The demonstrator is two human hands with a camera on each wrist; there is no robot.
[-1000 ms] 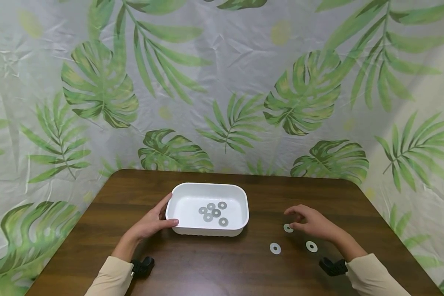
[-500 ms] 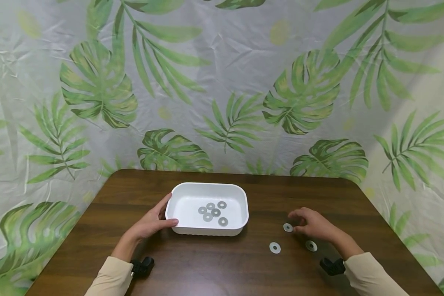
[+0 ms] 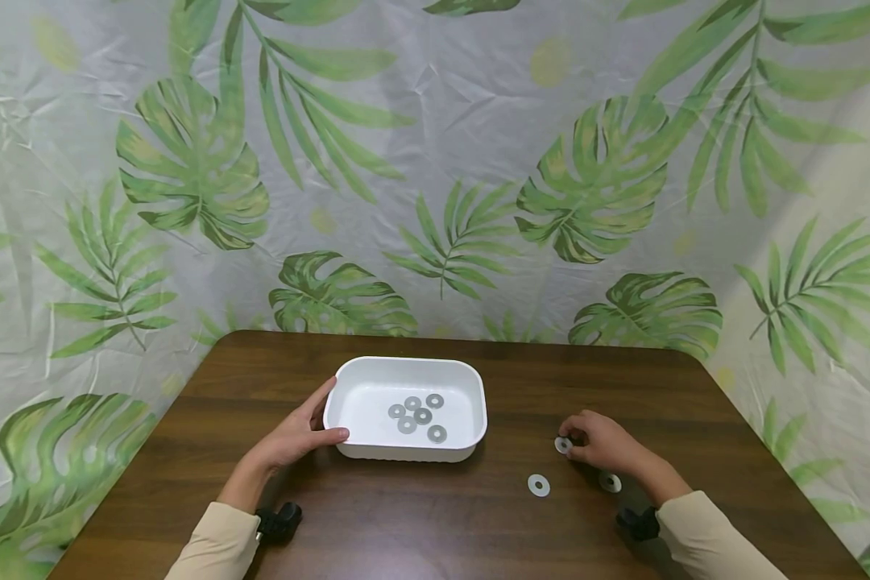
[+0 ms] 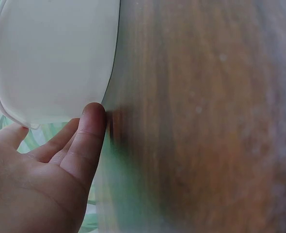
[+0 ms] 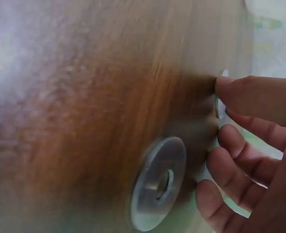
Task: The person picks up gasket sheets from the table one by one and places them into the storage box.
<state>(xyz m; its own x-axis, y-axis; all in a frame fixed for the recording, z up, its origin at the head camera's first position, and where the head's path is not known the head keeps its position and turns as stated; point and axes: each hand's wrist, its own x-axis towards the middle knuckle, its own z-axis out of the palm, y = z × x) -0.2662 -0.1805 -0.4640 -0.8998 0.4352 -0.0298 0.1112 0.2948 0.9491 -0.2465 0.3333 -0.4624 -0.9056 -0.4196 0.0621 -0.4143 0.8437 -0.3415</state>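
Observation:
A white plastic tub [image 3: 406,453] stands on the table, with several flat metal washers [image 3: 423,416] lying on its floor. My left hand [image 3: 290,439] holds the tub's left end, thumb at the front rim and fingers along the side; in the left wrist view the fingertips touch its wall. To the right, thumb and index finger of my right hand [image 3: 609,445] pinch the edges of a washer [image 3: 563,445] that lies on the table. The right wrist view shows this washer [image 5: 221,108] partly hidden behind the thumb. The other fingers are curled loosely.
Another washer [image 3: 539,485] lies nearer the front edge. One more washer [image 3: 610,482] is just below my right hand, partly covered by it. The brown wooden table [image 3: 420,524] backs onto a leaf-patterned curtain [image 3: 471,161].
My right hand draws back slightly from over the washer, then its thumb and index finger close in on that washer's edges. Left hand and tub stay put.

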